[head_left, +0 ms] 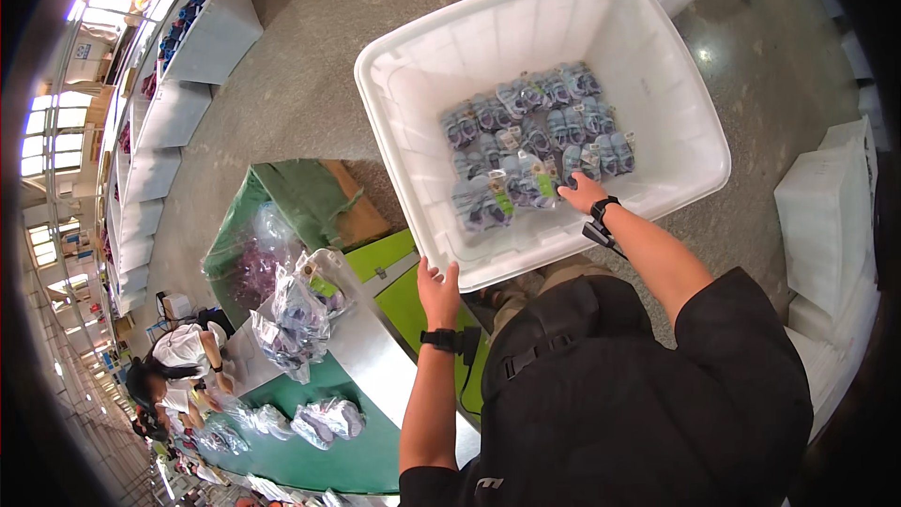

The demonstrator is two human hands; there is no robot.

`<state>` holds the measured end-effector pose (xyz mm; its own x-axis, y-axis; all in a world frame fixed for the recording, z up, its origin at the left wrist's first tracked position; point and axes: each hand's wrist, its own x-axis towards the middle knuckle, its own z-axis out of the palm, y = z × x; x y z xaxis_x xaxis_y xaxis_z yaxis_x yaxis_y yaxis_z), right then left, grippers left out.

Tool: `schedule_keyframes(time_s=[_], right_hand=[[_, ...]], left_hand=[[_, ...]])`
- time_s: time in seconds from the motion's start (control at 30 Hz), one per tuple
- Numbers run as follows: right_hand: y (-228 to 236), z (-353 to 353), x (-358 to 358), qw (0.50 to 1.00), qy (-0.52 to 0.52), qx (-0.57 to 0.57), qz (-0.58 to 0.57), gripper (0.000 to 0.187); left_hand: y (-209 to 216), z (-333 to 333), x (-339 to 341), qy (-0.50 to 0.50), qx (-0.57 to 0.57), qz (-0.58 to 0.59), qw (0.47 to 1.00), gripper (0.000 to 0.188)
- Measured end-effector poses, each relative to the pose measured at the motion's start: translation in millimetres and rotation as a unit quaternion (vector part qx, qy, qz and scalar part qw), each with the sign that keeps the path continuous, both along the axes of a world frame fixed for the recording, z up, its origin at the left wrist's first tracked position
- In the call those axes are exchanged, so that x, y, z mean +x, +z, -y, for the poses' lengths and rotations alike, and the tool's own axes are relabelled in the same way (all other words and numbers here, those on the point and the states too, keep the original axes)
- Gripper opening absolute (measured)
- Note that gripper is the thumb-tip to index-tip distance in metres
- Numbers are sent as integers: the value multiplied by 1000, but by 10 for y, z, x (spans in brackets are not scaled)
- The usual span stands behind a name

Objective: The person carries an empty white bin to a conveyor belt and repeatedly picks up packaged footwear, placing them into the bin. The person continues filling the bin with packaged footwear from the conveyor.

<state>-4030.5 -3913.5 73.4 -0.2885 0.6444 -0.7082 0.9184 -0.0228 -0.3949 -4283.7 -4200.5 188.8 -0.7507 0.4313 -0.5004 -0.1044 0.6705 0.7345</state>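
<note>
In front of me stands a large white plastic bin point(404, 145). Rows of grey-blue shoes in clear bags point(535, 122) lie on its bottom, some with green or white tags. My right hand point(584, 193) reaches over the near wall, its fingers closed at a bagged pair of shoes point(530, 180) in the nearest row; a dark patch between the fingertips is too small to make out. My left hand point(438, 293) is closed on the bin's near-left corner, thumb and fingers on either side of the rim. Both wrists wear black straps with small devices.
Left of the bin, a heap of bagged shoes point(296, 314) lies on a metal-edged table point(380, 357); more sit on its green belt point(375, 455). A green cloth-draped box point(230, 216) stands beyond. A co-worker point(183, 352) works there. White bins point(821, 225) line both sides.
</note>
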Motion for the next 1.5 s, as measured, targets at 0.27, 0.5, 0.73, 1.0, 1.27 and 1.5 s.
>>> schedule_keyframes(time_s=[0.27,0.5,0.73,1.0,1.27,1.5], right_hand=[[-171,184,271,996,-72,-45,-13,69],[-181,275,357,996,-77,-23,-31,66],[-193,420,104,988,-106,-19,-115,60],[-149,798,-379,989,-35,-93,-114,60],[-64,1403,-888,985,-17,-82,-149,45],[-165,1904,-748,988,4,-71,-139,52]], left_hand=[[162,938,156,76,-24,98,992,47],[-33,2032,299,189,-21,159,969,41],[-196,2983,425,305,8,197,932,42],[-339,4213,337,399,19,22,917,40],[-298,5476,-300,440,-138,-229,857,47],[-242,6135,-1178,395,-178,-278,858,63]])
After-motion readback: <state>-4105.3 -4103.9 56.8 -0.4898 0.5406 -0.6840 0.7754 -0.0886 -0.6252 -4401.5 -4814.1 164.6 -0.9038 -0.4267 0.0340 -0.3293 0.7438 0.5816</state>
